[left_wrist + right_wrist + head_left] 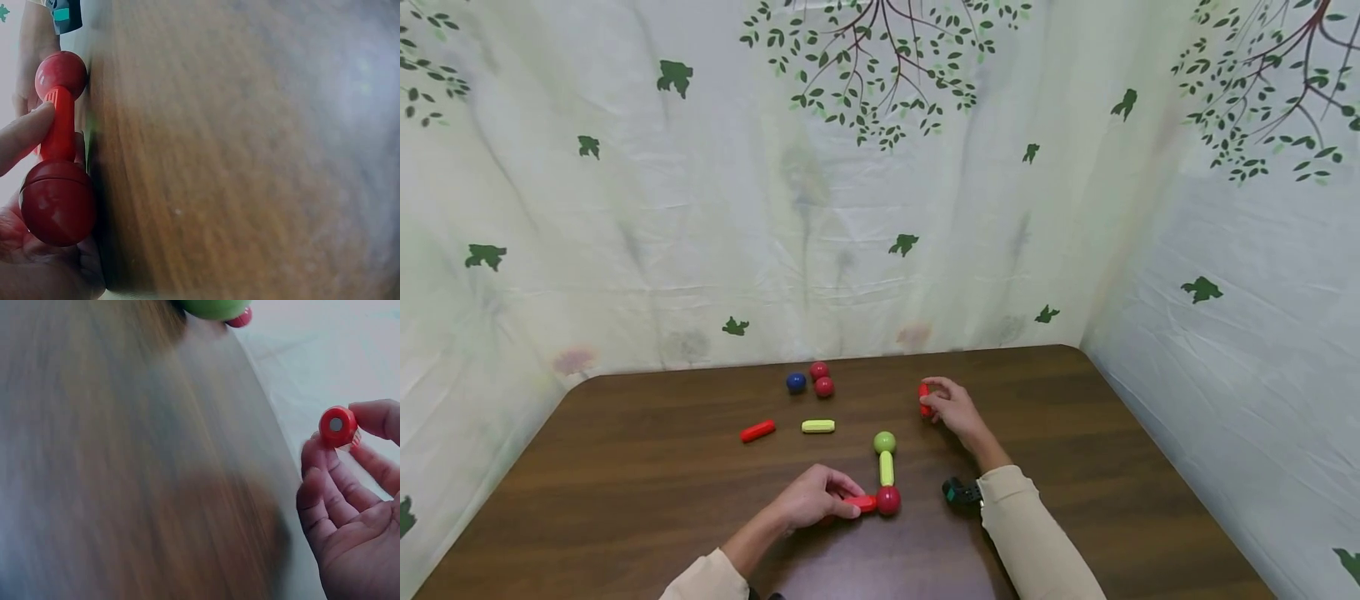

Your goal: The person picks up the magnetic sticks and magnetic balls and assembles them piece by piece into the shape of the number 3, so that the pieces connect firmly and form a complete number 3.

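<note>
My left hand (pixel 815 500) pinches a red magnetic rod (pixel 60 128) between thumb and fingers. That rod joins a red ball (pixel 888 500) to another red ball (pixel 57 203), which lies at the palm and is mostly covered in the head view. From the first ball a yellow-green rod (pixel 887 468) runs away from me to a green ball (pixel 884 442). To the right of this joined shape, my right hand (pixel 951 404) holds a loose red rod (pixel 924 401) by its sides. A round silvery tip shows on its end (pixel 336 424) in the right wrist view.
Farther back on the brown table (pixel 647 467) sit a blue ball (pixel 796 382) and two red balls (pixel 823 387). A red rod (pixel 757 431) and a yellow-green rod (pixel 817 426) lie nearer. Leaf-printed cloth (pixel 715 250) hangs behind the table.
</note>
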`<state>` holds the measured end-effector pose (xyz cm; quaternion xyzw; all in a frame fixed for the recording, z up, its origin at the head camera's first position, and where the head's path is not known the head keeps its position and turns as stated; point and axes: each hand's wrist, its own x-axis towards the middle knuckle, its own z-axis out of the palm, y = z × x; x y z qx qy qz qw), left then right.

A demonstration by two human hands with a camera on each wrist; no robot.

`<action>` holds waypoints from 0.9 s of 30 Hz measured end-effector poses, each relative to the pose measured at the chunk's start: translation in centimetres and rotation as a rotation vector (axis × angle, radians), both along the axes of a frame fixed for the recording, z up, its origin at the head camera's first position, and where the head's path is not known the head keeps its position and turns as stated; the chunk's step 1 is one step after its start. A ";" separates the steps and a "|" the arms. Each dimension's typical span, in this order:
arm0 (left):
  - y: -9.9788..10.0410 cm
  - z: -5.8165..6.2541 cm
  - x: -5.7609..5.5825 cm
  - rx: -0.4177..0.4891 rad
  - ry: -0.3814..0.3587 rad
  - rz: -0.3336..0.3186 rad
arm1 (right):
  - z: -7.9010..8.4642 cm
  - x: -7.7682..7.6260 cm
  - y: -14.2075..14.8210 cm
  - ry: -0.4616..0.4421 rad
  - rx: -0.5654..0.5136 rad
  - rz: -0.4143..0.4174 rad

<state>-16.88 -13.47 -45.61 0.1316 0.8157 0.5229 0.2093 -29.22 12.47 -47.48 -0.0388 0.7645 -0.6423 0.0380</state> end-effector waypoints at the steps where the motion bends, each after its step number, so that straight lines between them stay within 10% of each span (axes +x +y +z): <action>1: 0.0 0.0 0.0 0.003 0.001 0.000 | 0.0 0.0 -0.2 0.011 0.008 0.000; 27: -0.1 0.3 -0.1 -0.021 -0.008 -0.005 | -0.4 -0.9 -4.9 -0.029 -0.007 0.214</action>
